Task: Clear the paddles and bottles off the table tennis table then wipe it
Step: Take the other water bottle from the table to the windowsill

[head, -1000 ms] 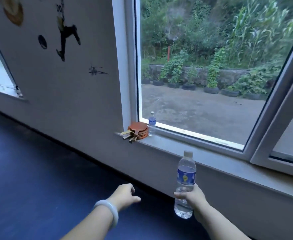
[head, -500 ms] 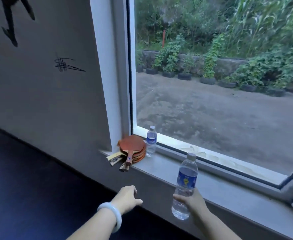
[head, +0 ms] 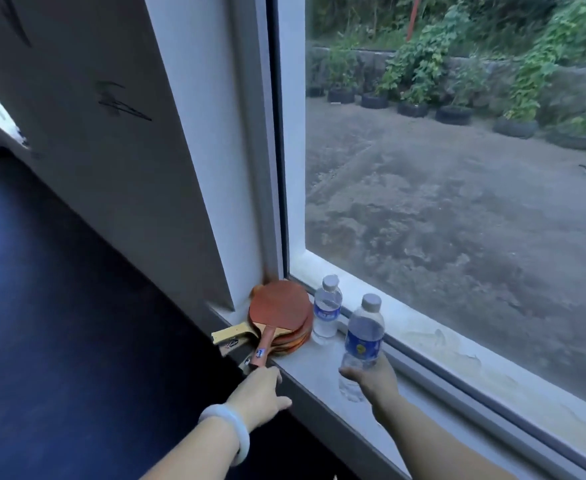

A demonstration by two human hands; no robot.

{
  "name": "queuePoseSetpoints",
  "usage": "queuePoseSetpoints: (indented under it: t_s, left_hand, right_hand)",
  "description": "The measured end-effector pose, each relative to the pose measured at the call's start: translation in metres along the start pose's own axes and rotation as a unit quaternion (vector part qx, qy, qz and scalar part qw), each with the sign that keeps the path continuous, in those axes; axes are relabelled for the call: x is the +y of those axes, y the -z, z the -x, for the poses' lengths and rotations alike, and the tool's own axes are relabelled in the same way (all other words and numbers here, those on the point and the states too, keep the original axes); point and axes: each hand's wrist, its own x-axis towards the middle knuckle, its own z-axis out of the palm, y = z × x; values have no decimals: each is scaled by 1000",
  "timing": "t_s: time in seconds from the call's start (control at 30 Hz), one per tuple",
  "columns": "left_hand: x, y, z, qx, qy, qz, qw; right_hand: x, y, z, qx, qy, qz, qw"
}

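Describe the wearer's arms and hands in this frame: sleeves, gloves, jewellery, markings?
Both forearms are bare, with no sleeves showing in the head view. No gloves on the left hand or the right hand. The left wrist carries a smooth, rounded, pale white bangle. No watch, rings or markings show on either hand.

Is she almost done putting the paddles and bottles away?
Partly. A stack of paddles and one bottle already sit on the windowsill. The right hand holds a second bottle just above the sill, not yet let go. The left hand is empty, near the paddle handles. The table is out of view, so whether more clearing or the wiping remains can't be seen.
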Motion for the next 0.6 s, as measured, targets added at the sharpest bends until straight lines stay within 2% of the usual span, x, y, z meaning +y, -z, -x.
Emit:
queuePoseSetpoints:
  t_s: [0.2, 0.37, 0.6]
  left_hand:
    - [9, -10, -32, -9, 21, -1, 1000]
    - [2, -13, -45, -21, 36, -12, 999]
    - [-4, -16, -60, -24, 51, 11, 998]
  right_hand:
    - [-10, -12, -50, -14, 37, 41, 998]
    - [8, -14, -74, -16, 11, 62, 998]
    - [30, -11, -82, -7, 9, 246, 969]
